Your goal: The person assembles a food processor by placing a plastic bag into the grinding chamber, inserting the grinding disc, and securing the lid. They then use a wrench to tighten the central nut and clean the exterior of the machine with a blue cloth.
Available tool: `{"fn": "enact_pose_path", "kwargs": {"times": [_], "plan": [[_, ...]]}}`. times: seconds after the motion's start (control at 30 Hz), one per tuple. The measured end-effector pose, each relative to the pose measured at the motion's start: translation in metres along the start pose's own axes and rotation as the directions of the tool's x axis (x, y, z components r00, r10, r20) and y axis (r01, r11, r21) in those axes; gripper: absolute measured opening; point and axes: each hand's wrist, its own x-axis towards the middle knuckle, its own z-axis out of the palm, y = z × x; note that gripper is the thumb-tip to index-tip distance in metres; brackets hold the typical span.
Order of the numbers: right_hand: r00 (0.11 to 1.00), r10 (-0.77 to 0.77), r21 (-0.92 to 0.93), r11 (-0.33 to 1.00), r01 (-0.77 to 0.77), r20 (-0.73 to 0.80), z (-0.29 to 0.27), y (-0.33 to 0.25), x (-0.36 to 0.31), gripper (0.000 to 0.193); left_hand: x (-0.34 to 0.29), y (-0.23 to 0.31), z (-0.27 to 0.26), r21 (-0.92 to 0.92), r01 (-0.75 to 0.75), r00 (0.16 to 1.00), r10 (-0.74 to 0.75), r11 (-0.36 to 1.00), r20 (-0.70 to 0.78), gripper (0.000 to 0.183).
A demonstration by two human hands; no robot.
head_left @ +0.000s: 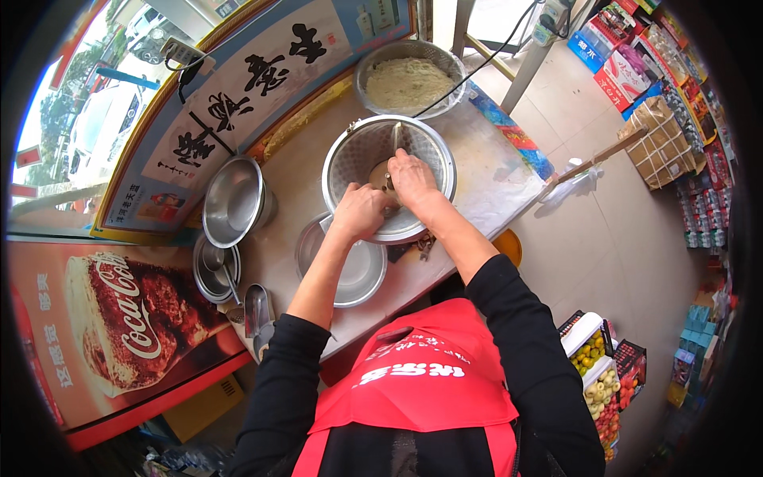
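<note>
A deep round metal pot (342,163) with a dotted inner wall stands on the worktable, with brownish stuff at its bottom. Both hands reach into it. My right hand (412,178) is closed at the middle of the pot; a narrow metal strip (396,137) rises just beyond its fingers, and I cannot tell whether it is held. Over the pot's near left rim, my left hand (360,210) bends inward with its fingers curled. What either hand grips is hidden. Partly beneath the pot and my left forearm sits a shallower metal basin (359,274).
Behind the pot stands a bowl of pale shredded food (409,83). Metal bowls (233,203), a ladle (226,270) and a metal scoop (257,310) line the worktable's left (298,159). A framed sign (246,87) borders the back. Fruit boxes (596,362) stand on the floor at right.
</note>
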Motion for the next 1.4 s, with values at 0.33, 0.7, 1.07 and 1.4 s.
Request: {"fn": "enact_pose_path", "kwargs": {"times": [0.33,0.7,1.07,1.4], "plan": [[0.989,0.124,-0.059,0.991,-0.119,0.081,0.003,-0.004,0.002,0.012,0.000,0.001,0.012,-0.002,0.115,0.938,-0.109,0.993,-0.328,0.021],[0.989,0.148,-0.081,0.986,-0.145,0.031,0.014,-0.004,0.006,0.015,0.001,0.003,0.008,0.034,0.079,0.988,-0.074,0.996,-0.132,0.029],[0.984,0.145,-0.154,0.980,-0.128,0.107,0.012,-0.006,0.006,0.015,0.003,0.000,0.013,0.060,0.087,0.987,-0.077,0.994,-0.144,0.031],[0.994,0.068,-0.098,0.993,-0.060,0.087,0.006,-0.002,-0.001,0.017,0.004,0.000,0.014,0.099,0.084,0.990,-0.072,0.992,-0.119,0.031]]}}
